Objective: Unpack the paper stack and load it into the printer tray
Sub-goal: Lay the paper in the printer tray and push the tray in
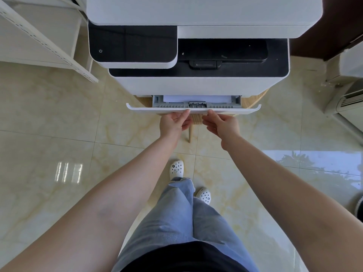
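I stand before the printer [198, 83], which sits on a small wooden bench [253, 98]. The tray [193, 109] is almost pushed in, only a short part shows. Paper [196, 99] lies inside it, white and flat, behind the grey guide [197, 104]. My left hand [173, 122] holds the front edge of the tray, fingers [184, 114] curled closed on the lip near the middle. My right hand [223, 124] is beside it, fingers half open, the tips touching the lip; I cannot tell if they grip. I think the tray is light, stiff plastic, heavier with the paper. It slides on rails, so I should push at the middle, evenly, or it may jam.
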Available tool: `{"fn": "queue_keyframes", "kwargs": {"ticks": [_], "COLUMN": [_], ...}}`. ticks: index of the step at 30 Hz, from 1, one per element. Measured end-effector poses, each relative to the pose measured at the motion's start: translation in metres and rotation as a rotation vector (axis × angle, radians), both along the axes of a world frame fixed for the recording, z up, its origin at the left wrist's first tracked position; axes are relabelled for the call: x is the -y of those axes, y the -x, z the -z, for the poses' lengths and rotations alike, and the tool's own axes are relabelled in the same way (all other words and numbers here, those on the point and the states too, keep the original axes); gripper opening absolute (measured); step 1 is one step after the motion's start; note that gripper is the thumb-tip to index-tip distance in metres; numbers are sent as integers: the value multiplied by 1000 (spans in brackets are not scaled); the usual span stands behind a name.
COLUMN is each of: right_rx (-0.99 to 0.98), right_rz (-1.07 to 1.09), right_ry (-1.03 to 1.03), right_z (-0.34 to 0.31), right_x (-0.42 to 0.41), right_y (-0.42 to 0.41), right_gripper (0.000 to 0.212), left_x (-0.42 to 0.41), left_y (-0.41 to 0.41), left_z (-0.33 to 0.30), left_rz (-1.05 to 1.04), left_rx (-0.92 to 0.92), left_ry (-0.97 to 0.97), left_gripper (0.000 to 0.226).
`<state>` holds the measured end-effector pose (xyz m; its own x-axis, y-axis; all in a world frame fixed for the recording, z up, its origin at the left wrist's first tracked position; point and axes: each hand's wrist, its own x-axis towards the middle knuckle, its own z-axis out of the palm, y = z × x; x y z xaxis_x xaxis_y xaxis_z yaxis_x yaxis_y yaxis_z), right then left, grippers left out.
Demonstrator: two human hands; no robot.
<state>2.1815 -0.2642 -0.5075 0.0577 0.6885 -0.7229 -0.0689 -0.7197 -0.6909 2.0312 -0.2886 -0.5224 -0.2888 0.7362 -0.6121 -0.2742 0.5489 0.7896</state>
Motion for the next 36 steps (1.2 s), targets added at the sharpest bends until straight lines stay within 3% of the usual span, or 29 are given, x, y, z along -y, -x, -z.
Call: {"fn": "queue_keyframes", "kwargs": {"ticks": [9, 19, 29, 36], "right_rx": [46, 55, 76, 101], "right_rz": [-24, -3, -40, 6], "right_ry": [-66, -97, -166, -170], "right_z": [3, 7, 2, 5], "right_x": [-11, -13, -39, -38], "right_y": [1, 3, 7, 12], "right_gripper": [19, 22, 24, 29], "left_x": [-12, -16, -43, -44], "left_y": [7, 10, 16, 14], "left_z": [8, 15, 11, 18], "left_rz": [41, 29, 68, 30], "left_rx": [-40, -36, -11, -39], "left_ry": [-7, -6, -59, -61], "left_gripper": [26, 34, 23, 27]}}
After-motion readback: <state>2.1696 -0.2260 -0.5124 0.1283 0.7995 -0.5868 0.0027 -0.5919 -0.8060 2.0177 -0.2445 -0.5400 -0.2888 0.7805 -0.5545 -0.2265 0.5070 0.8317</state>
